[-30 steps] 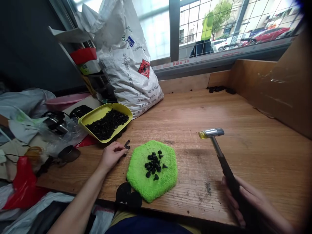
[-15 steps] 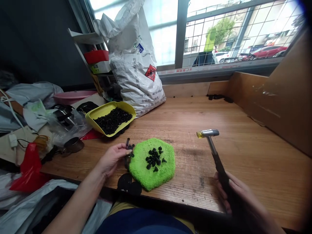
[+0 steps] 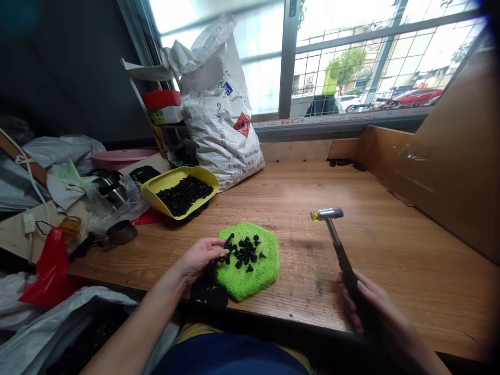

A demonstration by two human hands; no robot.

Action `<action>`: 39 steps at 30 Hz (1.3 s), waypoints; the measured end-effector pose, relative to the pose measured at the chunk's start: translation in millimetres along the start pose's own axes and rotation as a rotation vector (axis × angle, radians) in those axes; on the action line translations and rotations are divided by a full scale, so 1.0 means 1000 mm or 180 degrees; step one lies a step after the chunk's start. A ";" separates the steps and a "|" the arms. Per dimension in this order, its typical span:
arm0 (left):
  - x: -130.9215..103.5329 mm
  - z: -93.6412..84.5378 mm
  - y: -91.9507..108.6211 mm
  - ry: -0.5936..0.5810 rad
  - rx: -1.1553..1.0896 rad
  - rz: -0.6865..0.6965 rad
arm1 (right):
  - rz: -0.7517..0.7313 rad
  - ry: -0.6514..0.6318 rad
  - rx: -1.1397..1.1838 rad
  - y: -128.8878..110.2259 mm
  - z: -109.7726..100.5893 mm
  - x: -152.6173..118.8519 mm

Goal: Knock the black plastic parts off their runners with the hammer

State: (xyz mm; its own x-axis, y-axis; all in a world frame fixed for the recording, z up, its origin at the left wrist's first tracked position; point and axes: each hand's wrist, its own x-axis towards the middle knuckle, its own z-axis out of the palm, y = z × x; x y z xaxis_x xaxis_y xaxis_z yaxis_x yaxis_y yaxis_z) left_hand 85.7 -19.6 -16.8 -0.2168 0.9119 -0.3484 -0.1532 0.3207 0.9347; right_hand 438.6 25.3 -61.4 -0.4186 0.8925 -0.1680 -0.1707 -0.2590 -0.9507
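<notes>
My left hand (image 3: 201, 259) is closed, its fingertips pinching a slim black knobbed piece (image 3: 229, 242) at the left side of a bright green fuzzy hexagonal pad (image 3: 258, 284). What this piece is, I cannot tell. Several small black plastic pieces with round heads and pointed stems (image 3: 246, 251) lie heaped mid-pad. Out to the right, my right hand (image 3: 359, 307) is wrapped round the dark handle of a small mallet (image 3: 331, 213), raised head up, with a yellow face and a grey face. Black discs (image 3: 209, 294) lie at the table's front edge below my left hand.
A yellow scoop-shaped tray (image 3: 150, 186) of small black pieces stands at the left, before a tall white sack (image 3: 219, 104). A metal cup (image 3: 122, 233) sits further left. A brown board (image 3: 441, 172) rises along the right of the wooden table (image 3: 390, 250).
My left hand has moved right with the black knobbed piece, from beside the green pad to over it. The mallet stays held upright in my right hand; the view has tilted slightly.
</notes>
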 end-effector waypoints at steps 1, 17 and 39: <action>0.001 0.000 -0.001 0.0000 0.0033 0.0008 | 0.0018 -0.0015 -0.0012 0.001 -0.001 0.001; 0.003 -0.002 -0.002 -0.0027 0.0310 -0.0032 | -0.0940 -0.0496 -0.2528 -0.032 0.029 0.006; 0.006 -0.001 -0.002 -0.0167 0.0328 0.0039 | -0.1532 -0.0802 -0.4163 -0.034 0.073 0.029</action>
State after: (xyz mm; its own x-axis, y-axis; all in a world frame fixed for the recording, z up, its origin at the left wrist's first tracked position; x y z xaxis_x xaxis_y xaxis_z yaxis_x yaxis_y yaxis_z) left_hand 83.5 -15.3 -21.0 -0.1669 0.9272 -0.3352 -0.0503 0.3316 0.9421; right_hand 366.6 33.2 -15.2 -0.7265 0.6695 0.1550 0.5387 0.6949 -0.4764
